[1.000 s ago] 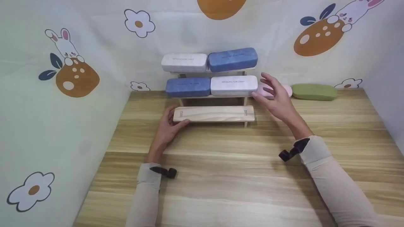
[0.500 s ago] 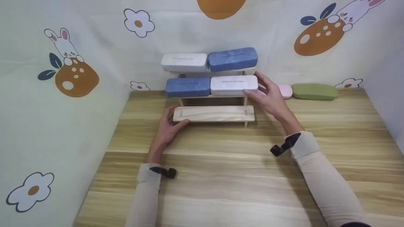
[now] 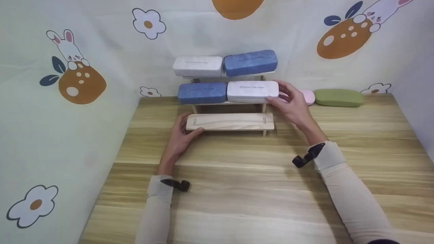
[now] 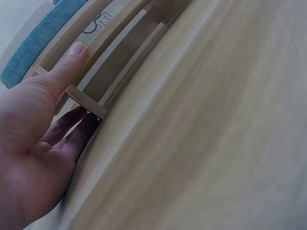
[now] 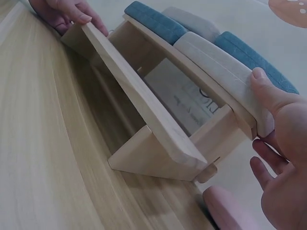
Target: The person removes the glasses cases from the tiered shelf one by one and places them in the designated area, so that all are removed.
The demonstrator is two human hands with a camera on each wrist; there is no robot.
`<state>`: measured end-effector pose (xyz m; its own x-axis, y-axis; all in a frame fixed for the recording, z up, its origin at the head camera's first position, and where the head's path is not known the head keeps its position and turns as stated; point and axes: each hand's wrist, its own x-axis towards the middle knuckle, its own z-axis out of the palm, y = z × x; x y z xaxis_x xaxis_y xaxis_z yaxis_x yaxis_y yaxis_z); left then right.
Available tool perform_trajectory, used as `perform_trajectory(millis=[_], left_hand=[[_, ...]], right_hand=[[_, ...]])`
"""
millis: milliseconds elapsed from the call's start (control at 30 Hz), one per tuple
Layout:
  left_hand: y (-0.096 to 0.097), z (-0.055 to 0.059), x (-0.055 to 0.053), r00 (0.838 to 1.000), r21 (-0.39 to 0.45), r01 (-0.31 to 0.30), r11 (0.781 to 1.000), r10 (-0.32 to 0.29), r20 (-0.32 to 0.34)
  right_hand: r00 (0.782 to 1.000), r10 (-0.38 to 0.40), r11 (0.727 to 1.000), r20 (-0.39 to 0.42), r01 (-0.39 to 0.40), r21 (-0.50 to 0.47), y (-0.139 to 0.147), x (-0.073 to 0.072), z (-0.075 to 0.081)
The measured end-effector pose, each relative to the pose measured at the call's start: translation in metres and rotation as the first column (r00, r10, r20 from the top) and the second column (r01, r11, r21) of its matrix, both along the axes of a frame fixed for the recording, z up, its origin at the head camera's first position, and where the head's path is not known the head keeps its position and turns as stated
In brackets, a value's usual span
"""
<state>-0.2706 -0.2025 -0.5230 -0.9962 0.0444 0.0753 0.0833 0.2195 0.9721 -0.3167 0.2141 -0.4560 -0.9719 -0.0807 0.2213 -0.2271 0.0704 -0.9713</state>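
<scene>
Right hand (image 3: pixel 295 110) is pinching the end of the lower white glasses case (image 3: pixel 251 89), sitting on the middle step (image 5: pixel 186 63) of the wooden stand (image 5: pixel 153 155). The left hand (image 3: pixel 178 139) is gripping the front board (image 3: pixel 230 122), likely to steady it. The left wrist view is showing fingers (image 4: pixel 80 136) by a leg (image 4: pixel 88 102) that the head view is hiding.

Right hand (image 5: pixel 290 148) against white case (image 5: pixel 216 71) on rack (image 5: pixel 139 101)

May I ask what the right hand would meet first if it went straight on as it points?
Most likely the white case on the middle tier, since the right hand holds that case's near end; what lies beyond is unclear in depth.
</scene>
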Motion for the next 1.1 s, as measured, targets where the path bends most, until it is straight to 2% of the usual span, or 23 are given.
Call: perform_trajectory(millis=[300, 533, 1100], left_hand=[[-0.001, 0.000, -0.001, 1.000, -0.006, 0.008, 1.000, -0.008, -0.006], [0.000, 0.000, -0.001, 1.000, 0.040, 0.011, 0.999, -0.011, -0.008], [0.001, 0.001, 0.000, 1.000, 0.011, -0.002, 1.000, 0.001, 0.006]], right_hand=[[0.999, -0.035, 0.998, -0.032, 0.033, -0.046, 0.009, 0.010, -0.006], [0.999, -0.052, 0.990, 0.011, 0.053, -0.129, 0.018, 0.025, -0.010], [0.993, -0.108, 0.976, -0.046, 0.097, -0.194, 0.045, 0.047, -0.014]])
